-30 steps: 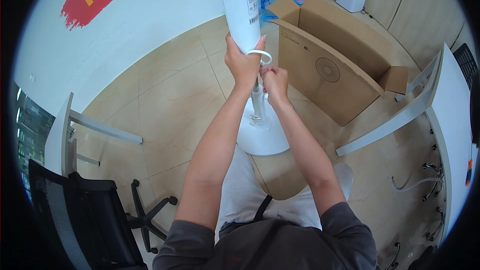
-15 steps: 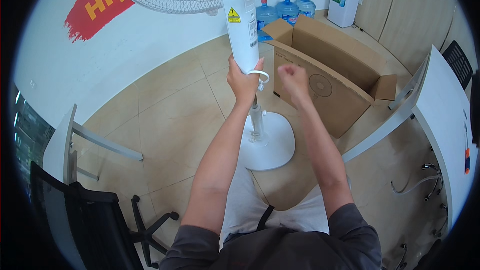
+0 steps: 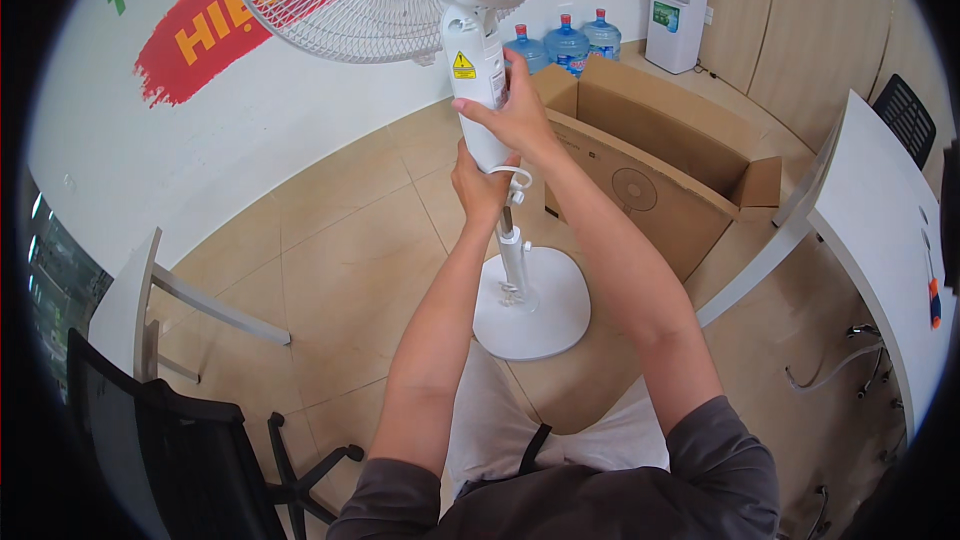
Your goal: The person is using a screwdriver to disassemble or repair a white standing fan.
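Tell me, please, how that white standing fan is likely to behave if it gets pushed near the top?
The fan probably tips easily: its big grille and motor sit high on a thin pole. The round base is wide and flat, so it likely resists small nudges. Both hands, left hand and right hand, grip the column.

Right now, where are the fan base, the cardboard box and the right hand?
fan base [image 3: 545,305]: head view, on the round white plate's top.
cardboard box [image 3: 640,195]: head view, on the near side wall.
right hand [image 3: 520,120]: head view, on the back of the hand.
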`<action>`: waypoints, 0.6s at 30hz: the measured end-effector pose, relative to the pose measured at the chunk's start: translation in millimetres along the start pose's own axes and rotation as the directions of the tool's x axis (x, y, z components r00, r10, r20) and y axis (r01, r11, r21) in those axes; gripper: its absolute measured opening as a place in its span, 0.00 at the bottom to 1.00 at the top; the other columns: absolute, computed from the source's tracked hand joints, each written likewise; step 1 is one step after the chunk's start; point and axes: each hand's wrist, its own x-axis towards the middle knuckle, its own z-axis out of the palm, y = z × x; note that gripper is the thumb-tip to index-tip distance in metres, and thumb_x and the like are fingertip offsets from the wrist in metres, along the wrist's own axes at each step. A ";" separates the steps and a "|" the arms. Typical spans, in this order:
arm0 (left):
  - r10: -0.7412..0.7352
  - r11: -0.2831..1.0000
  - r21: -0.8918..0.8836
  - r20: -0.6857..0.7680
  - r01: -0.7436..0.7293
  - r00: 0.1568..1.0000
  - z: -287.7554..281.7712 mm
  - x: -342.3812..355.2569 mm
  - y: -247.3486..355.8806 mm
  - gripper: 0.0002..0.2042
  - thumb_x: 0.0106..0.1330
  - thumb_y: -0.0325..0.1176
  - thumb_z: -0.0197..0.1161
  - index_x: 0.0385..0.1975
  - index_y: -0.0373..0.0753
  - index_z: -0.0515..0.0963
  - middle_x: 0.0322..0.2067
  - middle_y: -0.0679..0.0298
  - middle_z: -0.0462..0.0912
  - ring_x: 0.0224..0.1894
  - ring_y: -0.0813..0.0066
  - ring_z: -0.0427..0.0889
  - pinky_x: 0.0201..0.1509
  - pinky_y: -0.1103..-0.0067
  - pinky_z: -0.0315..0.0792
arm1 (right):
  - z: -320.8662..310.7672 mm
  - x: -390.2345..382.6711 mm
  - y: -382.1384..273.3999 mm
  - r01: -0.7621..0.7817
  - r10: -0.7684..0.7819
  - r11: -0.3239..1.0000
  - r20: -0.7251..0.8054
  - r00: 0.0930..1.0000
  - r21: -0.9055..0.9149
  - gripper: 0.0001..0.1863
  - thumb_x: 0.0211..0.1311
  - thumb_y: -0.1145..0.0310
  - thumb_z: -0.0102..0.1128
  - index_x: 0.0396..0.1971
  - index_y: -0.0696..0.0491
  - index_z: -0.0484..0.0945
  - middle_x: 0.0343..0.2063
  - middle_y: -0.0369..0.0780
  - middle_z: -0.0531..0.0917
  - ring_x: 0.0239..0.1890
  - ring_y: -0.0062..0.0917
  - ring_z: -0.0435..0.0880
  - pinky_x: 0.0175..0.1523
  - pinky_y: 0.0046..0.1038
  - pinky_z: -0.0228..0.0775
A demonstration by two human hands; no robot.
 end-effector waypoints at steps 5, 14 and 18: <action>0.012 0.985 -0.173 0.101 0.005 0.995 -2.3 7.6 -14.1 0.21 0.45 0.30 0.73 0.40 0.33 0.75 0.36 0.56 0.83 0.39 0.66 0.83 0.42 0.74 0.74 | 12.5 -2.7 -0.6 0.097 -0.111 0.989 -0.125 0.986 -0.113 0.54 0.42 0.60 0.73 0.63 0.63 0.45 0.53 0.58 0.64 0.57 0.49 0.66 0.60 0.40 0.59; 0.007 0.851 -0.465 0.476 0.245 0.879 -27.2 30.3 -32.6 0.19 0.50 0.28 0.69 0.43 0.33 0.74 0.39 0.61 0.81 0.43 0.72 0.79 0.47 0.77 0.72 | 49.0 -22.2 -26.6 -0.121 -0.123 0.818 -0.376 0.918 -0.563 0.51 0.47 0.56 0.70 0.61 0.62 0.45 0.46 0.56 0.64 0.47 0.48 0.67 0.47 0.46 0.60; -0.028 0.870 -0.404 0.531 0.282 0.847 -37.5 37.5 -35.4 0.20 0.53 0.30 0.68 0.45 0.33 0.72 0.42 0.61 0.78 0.45 0.71 0.77 0.49 0.75 0.71 | 63.7 -24.7 -39.9 -0.229 -0.104 0.713 -0.423 0.900 -0.662 0.51 0.49 0.54 0.69 0.62 0.63 0.45 0.47 0.56 0.63 0.49 0.46 0.66 0.44 0.46 0.60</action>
